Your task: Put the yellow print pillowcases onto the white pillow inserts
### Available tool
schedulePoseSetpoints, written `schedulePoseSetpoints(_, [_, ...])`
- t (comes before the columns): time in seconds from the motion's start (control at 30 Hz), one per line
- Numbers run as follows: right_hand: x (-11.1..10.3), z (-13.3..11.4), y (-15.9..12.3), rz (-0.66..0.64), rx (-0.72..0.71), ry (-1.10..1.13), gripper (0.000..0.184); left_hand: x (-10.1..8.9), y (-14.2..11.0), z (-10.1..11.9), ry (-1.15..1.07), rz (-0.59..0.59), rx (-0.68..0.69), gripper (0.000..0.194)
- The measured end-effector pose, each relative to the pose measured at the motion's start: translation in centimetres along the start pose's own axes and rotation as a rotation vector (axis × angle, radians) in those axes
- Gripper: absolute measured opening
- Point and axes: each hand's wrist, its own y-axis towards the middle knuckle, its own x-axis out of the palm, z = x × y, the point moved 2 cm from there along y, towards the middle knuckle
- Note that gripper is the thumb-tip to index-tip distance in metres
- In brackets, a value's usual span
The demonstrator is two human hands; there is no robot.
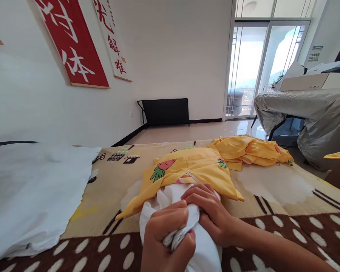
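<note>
A white pillow (204, 245) lies in front of me, its far end inside the opening of a yellow pillowcase (192, 158) printed with carrots. My left hand (167, 234) is closed in a fist round a bunched fold of the white pillow. Just beyond it, my right hand (206, 207) grips the pillow near the pillowcase opening, with fingers curled over the white fabric. How far the pillow reaches inside the case is hidden.
Crumpled yellow fabric (249, 151) lies behind on the patterned blanket (113, 200). To the left is a large white pillow-like piece (31, 196). A covered table (300, 102) bearing a box (306, 81) stands at right; a black folded frame (166, 112) leans by the wall.
</note>
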Motion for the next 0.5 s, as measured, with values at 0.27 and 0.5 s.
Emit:
schedulePoseSetpoints(0.27, [3.8,0.7,-0.4,0.205,0.220,0.202,0.015,0.4,2.2,0.0,-0.201,-0.263,-0.232,0.045])
schedulePoseSetpoints(0.5, [4.0,2.4,-1.2,0.172,0.332,0.479,0.027,3.1,2.1,-0.2,-0.310,-0.207,-0.362,0.050])
